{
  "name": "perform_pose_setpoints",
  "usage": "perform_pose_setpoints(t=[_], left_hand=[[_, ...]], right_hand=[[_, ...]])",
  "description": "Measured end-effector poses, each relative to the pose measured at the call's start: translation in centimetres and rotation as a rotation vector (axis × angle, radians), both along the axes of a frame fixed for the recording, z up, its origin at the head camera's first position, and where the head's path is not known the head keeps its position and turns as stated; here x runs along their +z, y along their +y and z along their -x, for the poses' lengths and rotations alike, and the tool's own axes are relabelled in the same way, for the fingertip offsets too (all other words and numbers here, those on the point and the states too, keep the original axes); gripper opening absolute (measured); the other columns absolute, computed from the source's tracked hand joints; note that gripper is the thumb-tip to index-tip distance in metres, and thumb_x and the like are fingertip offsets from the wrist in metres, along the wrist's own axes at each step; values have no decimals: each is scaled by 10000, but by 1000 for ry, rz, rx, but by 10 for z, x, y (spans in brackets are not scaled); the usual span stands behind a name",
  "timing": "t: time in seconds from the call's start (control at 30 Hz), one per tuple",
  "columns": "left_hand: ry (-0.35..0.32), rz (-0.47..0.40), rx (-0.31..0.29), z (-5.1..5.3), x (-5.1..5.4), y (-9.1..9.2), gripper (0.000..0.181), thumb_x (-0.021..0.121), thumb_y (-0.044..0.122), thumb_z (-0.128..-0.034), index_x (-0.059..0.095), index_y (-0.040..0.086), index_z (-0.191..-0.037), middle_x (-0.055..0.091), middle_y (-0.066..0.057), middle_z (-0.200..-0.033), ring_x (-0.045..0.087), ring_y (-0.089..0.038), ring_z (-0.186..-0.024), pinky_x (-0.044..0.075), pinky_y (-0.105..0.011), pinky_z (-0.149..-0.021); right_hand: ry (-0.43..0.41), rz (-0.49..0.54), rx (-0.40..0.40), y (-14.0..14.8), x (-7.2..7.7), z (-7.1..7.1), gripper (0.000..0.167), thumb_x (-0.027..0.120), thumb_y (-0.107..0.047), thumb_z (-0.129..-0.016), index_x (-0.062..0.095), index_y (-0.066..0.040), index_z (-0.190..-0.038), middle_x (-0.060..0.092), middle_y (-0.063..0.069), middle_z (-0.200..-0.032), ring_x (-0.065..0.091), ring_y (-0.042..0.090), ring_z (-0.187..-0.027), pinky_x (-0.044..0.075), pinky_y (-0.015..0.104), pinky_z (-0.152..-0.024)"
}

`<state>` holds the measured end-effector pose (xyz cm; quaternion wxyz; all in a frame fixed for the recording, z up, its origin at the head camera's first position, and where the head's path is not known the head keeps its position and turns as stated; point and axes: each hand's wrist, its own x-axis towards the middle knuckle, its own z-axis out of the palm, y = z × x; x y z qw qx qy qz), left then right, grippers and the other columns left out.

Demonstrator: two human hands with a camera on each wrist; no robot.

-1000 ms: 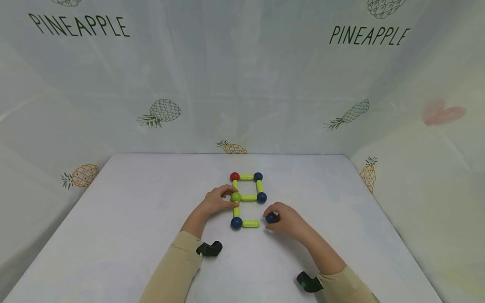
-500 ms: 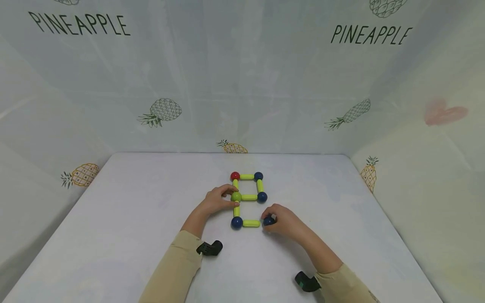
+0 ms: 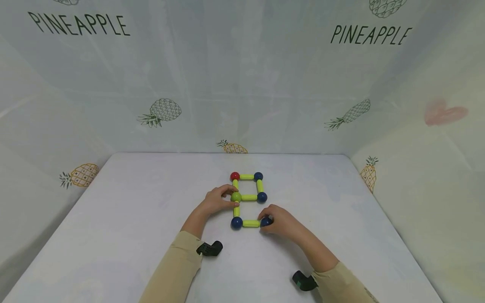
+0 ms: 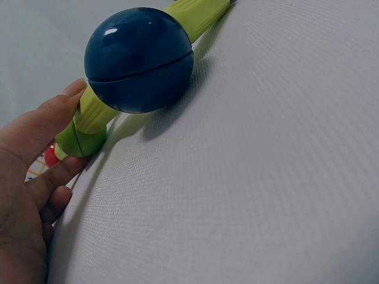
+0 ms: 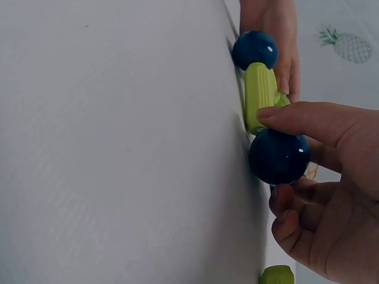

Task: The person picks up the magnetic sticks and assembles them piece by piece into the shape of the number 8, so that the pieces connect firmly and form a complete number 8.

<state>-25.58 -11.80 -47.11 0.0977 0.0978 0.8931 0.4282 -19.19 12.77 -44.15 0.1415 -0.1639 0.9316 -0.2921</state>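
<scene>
Yellow-green rods and coloured balls lie joined on the table. A red ball [image 3: 235,176], two blue balls and a green ball [image 3: 236,197] form the far square. Below the green ball, a rod leads to a near blue ball [image 3: 236,223], from which a yellow-green rod [image 3: 251,223] runs right. My left hand [image 3: 217,200] holds the figure at the green ball, thumb against the rod beneath it. My right hand [image 3: 282,221] grips another blue ball [image 5: 279,157] at that rod's right end. In the right wrist view ball and rod touch, the thumb overlapping the rod's end.
The white table [image 3: 125,235] has its far edge against a pale curtain [image 3: 242,75] printed with pineapples. A yellow-green piece [image 5: 277,274] shows at the bottom of the right wrist view. Dark wrist cameras stick out from both sleeves.
My right hand has moved left with the blue ball, closing the gap to the rod's right end. The left hand stays where it was on the figure.
</scene>
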Motion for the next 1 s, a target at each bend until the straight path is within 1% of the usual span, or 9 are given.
perform_pose_setpoints(t=[0.13, 0.27, 0.5, 0.73, 1.0], left_hand=[[10, -2, -6, 0, -1, 0, 429, 821, 329, -792, 647, 243, -1174, 655, 58, -1145, 517, -225, -1110, 320, -499, -996], [5, -3, -2, 0, 0, 0, 427, 822, 332, -789, 648, 250, -1170, 653, 64, -1139, 513, -228, -1112, 330, -501, -992], [-8, 0, 8, -1, 1, 0, 420, 822, 335, -789, 649, 265, -1165, 648, 75, -1138, 507, -224, -1125, 342, -502, -990], [8, 9, -5, -1, 3, 0, 422, 817, 327, -797, 647, 244, -1174, 652, 62, -1143, 515, -224, -1110, 327, -506, -987], [1, 2, -2, -1, 2, 0, 428, 821, 333, -790, 649, 248, -1172, 652, 61, -1145, 513, -222, -1107, 334, -502, -986]], right_hand=[[10, -15, 15, -1, -2, 1, 250, 825, -134, -776, 705, -156, -993, 582, -21, -975, 536, 158, -907, 489, 396, -870], [16, -32, 21, -3, -3, 1, 252, 830, -136, -769, 707, -155, -988, 577, -15, -988, 537, 160, -919, 482, 405, -876], [22, -58, 35, -7, -5, 3, 242, 834, -133, -763, 696, -151, -961, 546, -15, -960, 518, 156, -876, 473, 393, -853], [16, -52, 18, -9, -7, 5, 200, 820, -134, -779, 687, -162, -925, 543, -18, -950, 513, 164, -866, 474, 396, -834], [22, -48, 4, -8, -6, 3, 194, 816, -132, -784, 689, -168, -926, 551, -23, -949, 512, 159, -872, 471, 393, -837]])
